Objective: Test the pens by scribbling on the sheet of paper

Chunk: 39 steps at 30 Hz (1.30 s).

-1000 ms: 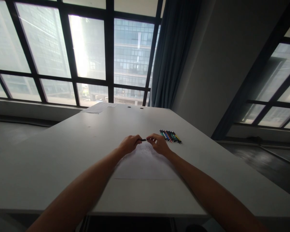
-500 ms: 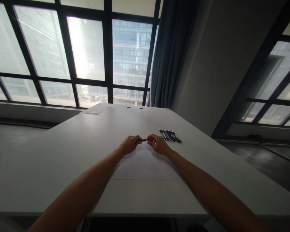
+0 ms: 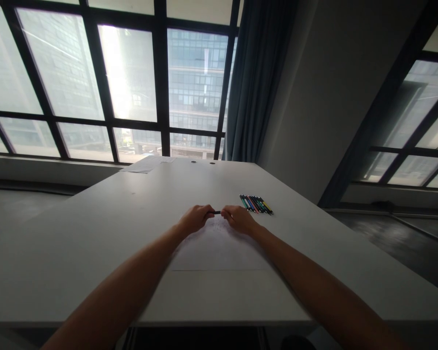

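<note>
A short dark pen (image 3: 217, 212) lies level between my two hands, just over the far part of a white sheet of paper (image 3: 219, 253). Its left end is pinched in the fingers of my left hand (image 3: 197, 218). On its right end the fingers of my right hand (image 3: 238, 218) are closed. Small dark marks show on the paper below the pen. Beyond my right hand, several colored pens (image 3: 255, 204) lie side by side in a row on the white table (image 3: 95, 257).
More white sheets (image 3: 146, 164) rest at the table's far left corner. Two dark round holes sit near the far edge. Windows (image 3: 197, 82) and a blue curtain (image 3: 251, 97) stand behind the table, with a grey pillar (image 3: 299, 112) to the right.
My right hand's fingers have curled in more tightly around the pen's right end. My left hand keeps its hold. The view has shifted very slightly.
</note>
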Tool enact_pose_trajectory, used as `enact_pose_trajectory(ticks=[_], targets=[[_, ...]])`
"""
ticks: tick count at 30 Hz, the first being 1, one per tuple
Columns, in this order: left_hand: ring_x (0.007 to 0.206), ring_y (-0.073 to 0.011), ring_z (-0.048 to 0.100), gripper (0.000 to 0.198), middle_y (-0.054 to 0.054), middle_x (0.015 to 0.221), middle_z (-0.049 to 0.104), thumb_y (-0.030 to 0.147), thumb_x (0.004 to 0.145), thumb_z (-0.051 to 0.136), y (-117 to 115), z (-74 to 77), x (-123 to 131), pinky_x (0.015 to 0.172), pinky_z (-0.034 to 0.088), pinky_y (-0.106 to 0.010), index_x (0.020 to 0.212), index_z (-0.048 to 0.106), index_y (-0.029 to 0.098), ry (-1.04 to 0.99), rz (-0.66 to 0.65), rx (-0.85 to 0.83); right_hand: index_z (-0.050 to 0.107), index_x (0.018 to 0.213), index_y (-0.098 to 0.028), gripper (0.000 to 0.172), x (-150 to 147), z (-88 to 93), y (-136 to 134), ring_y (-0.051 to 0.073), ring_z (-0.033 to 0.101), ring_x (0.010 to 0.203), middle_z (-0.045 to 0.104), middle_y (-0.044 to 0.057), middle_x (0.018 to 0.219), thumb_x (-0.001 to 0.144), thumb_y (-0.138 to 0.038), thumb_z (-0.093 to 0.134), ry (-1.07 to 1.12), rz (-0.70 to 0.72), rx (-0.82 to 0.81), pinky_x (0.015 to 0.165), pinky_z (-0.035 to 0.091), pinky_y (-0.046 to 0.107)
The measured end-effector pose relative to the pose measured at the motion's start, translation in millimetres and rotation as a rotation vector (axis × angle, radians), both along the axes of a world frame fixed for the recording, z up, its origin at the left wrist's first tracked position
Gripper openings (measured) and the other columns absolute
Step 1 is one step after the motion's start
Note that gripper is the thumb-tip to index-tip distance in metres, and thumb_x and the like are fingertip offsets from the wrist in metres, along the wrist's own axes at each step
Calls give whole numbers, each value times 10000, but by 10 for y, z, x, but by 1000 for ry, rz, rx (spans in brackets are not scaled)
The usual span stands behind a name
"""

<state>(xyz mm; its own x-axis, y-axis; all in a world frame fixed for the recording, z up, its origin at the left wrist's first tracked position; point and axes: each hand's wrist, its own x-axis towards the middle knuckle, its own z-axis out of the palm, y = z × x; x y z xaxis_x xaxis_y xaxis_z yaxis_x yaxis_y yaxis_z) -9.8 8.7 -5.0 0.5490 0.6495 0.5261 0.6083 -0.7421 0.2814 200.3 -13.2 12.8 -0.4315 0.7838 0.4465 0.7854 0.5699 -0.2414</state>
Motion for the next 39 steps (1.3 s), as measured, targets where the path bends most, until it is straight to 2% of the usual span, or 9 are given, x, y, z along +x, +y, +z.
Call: enact_pose_trajectory(ticks=[10,15,19,23,26,32,34,36,39], targets=[[793,-169,671,177,-43,885,723,288,921,522,18,-25,22,709,496,-257,1017,638,195,-26,-44,25,626,835,-183,264,0,3,7,150,574,693,665,43,787,944,-341,445,2,7,-10,622,343,235],[798,-171,660,166,-49,882,713,276,906,550,-9,10,47,723,492,-262,1013,638,186,-19,-38,51,538,605,-184,461,-43,-5,26,125,519,565,589,11,588,975,-371,337,71,-33,-98,598,337,231],[820,-170,648,198,-56,901,703,304,902,555,-33,54,49,745,488,-262,1041,632,186,-3,-2,41,495,566,-187,512,-55,-22,52,124,497,538,550,6,546,978,-421,300,162,-59,-134,585,341,230],[888,-189,648,261,-61,963,704,288,956,413,-59,104,-2,782,484,-285,1056,638,202,105,116,-15,542,665,-183,454,13,-17,68,136,515,608,584,28,657,972,-425,312,145,-91,36,605,332,237],[853,-203,656,256,-54,929,712,272,941,419,-89,145,-42,745,486,-291,1000,661,209,172,185,-74,569,726,-176,384,61,-12,79,145,527,681,607,48,763,962,-378,343,80,-48,141,631,327,242],[871,-199,652,203,-47,951,718,295,908,511,-132,187,-7,756,482,-282,975,687,218,90,209,-10,563,646,-174,412,59,0,106,143,503,592,582,20,621,962,-317,340,52,-190,-34,587,324,254],[845,-192,652,192,-46,936,720,314,890,546,-126,174,18,742,482,-274,966,693,217,53,210,-12,605,707,-166,367,44,27,87,167,550,687,635,49,713,956,-286,364,4,-247,48,677,370,277],[802,-184,652,193,-47,911,723,332,872,577,-108,148,37,717,480,-264,957,699,208,9,194,-22,646,890,-150,240,17,57,49,217,571,885,671,98,927,930,-267,441,-61,-233,238,843,374,341],[751,-162,646,202,-51,863,725,332,859,600,-70,97,52,707,471,-246,944,705,182,-82,125,-30,589,1153,-138,283,-43,69,0,255,544,1033,645,131,1099,906,-255,515,-170,-35,364,970,335,409]])
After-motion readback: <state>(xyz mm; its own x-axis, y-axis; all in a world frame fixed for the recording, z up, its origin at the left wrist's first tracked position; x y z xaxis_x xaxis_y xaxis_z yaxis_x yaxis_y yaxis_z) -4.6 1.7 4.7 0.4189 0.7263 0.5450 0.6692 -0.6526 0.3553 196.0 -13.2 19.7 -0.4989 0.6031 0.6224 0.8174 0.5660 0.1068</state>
